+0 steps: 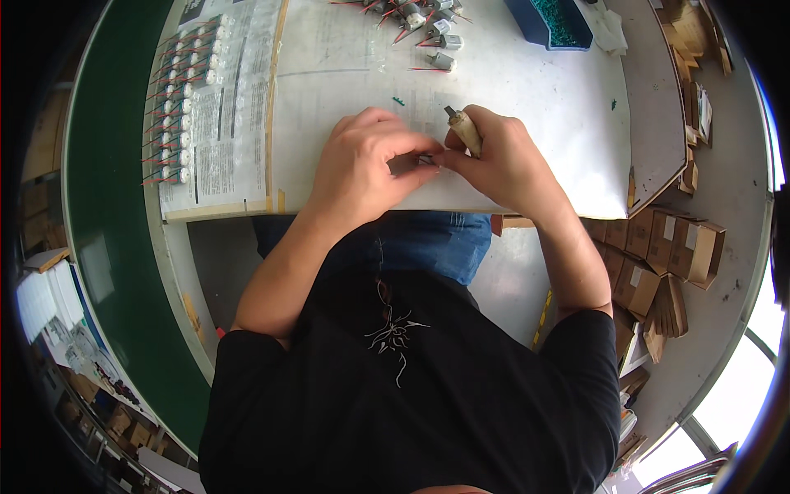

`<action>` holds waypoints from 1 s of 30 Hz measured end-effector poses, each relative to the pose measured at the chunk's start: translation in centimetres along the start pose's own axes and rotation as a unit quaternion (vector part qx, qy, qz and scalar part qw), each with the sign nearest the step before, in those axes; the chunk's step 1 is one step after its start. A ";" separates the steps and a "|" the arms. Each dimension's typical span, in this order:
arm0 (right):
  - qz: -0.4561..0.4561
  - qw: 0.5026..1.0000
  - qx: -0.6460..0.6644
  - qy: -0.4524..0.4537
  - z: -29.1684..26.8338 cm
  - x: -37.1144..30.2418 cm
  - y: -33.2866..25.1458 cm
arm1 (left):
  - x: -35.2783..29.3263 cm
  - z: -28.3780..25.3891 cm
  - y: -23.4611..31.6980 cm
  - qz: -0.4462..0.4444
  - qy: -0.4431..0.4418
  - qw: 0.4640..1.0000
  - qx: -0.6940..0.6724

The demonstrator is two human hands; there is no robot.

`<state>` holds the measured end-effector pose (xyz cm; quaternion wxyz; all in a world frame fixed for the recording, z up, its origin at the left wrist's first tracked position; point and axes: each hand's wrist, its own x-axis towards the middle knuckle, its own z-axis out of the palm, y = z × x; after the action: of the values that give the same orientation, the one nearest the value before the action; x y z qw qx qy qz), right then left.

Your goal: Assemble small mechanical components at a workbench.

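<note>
My left hand [362,160] is closed in a pinch above the near part of the white worktop. A small dark piece [425,159] shows between its thumb and fingertips, mostly hidden, and I cannot make out its kind. My right hand [498,156] has a hand tool [465,132] with a tan, tape-wrapped handle and a short dark end tucked in its palm. The right thumb and forefinger meet the left fingertips at the small piece. Just beyond the hands lies a small green strip [399,101].
Small motors [442,62] with red and dark wires lie heaped at the far middle. A blue bin [539,33] of green bits stands far right, beside white tissue [611,34]. On printed sheets at left, more wired motors [183,156] stand in rows. Cardboard boxes [691,247] sit off the right side.
</note>
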<state>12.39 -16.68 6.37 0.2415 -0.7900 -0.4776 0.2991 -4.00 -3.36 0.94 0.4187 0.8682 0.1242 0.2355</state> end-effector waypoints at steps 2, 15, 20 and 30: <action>0.011 1.000 0.004 0.008 -0.3 -0.7 0.6 | 0.1 -0.1 -0.2 0.021 -0.015 0.999 0.018; -0.112 0.964 -0.238 0.029 1.2 -3.0 0.9 | 0.1 0.1 -0.3 0.018 -0.010 1.000 0.017; -0.115 0.967 -0.223 0.049 1.7 -2.5 1.6 | 0.0 0.2 -0.4 0.019 -0.006 1.000 0.022; -0.060 0.982 -0.173 -0.041 0.4 -1.7 0.8 | -0.1 0.2 -0.4 0.022 -0.003 0.999 0.025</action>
<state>11.97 -18.54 6.01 0.0993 -0.7768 -0.5781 0.2292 -4.04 -3.26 0.50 0.3924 0.8815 0.1096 0.2387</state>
